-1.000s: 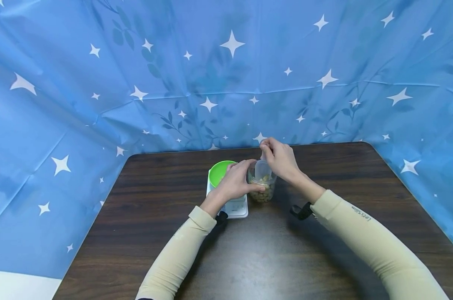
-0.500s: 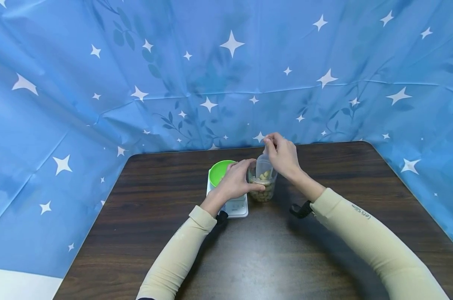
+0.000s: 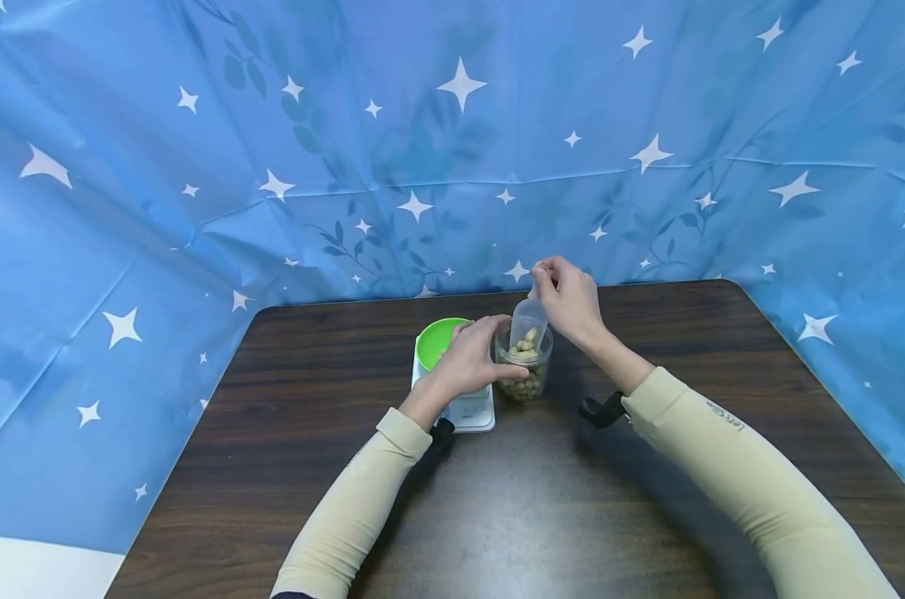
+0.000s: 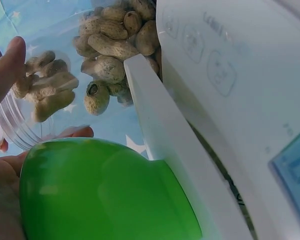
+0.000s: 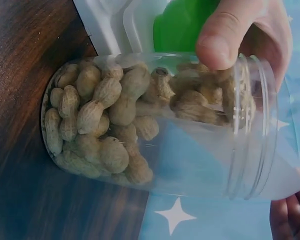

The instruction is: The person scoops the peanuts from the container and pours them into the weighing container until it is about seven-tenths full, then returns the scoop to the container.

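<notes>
My left hand (image 3: pixel 467 363) grips a clear jar (image 3: pixel 526 388) near its rim, thumb in front. Peanuts in their shells (image 5: pixel 97 125) fill the jar's lower part in the right wrist view. With my right hand (image 3: pixel 572 306) I pinch the handle of a translucent scoop (image 3: pixel 528 318), whose bowl is tilted down in the jar's mouth. Several peanuts sit in the scoop. Left of the jar, a green bowl (image 3: pixel 433 339) rests on a white kitchen scale (image 3: pixel 473 416); my left hand partly covers both in the head view.
The dark wooden table (image 3: pixel 497 516) extends toward me and to both sides. Behind its far edge hangs a blue curtain (image 3: pixel 393 150) with white stars. The scale's display (image 4: pixel 295 170) shows only in part in the left wrist view.
My right hand has risen and moved slightly right, lifting the scoop higher in the jar. Peanuts now show more plainly in it. The left hand has stayed on the jar.
</notes>
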The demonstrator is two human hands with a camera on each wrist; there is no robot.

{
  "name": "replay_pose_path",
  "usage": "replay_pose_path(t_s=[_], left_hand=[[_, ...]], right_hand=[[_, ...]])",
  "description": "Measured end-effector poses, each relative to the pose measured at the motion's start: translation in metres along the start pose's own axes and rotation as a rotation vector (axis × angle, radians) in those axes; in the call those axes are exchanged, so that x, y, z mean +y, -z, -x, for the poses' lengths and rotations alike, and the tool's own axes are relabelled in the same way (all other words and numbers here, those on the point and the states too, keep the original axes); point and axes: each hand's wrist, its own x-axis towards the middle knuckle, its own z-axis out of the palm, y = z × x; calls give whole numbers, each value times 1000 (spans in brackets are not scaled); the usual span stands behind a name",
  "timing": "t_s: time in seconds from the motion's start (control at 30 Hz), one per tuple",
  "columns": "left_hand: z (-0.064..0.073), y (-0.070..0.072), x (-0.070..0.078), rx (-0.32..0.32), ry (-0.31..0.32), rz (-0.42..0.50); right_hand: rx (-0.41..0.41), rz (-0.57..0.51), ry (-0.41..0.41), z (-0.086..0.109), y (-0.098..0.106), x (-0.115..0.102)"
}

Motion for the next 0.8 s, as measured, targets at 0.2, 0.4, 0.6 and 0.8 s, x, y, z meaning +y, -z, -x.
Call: replay_pose_path(t_s=[0.2,0.4,0.6,0.8], left_hand=[[0,-1,0,-4,-12,13],[0,0,0,3,-21,36],[0,0,-2,9,-30,22],[0,0,-2,3,-24,1]], right_hand=[[-73,54,-7,2,-4,1],[-136,91,-5,-3,-1,-2],[-211,89,-72,-4,0,-4],[-225,53,-157,0,-4,-5]])
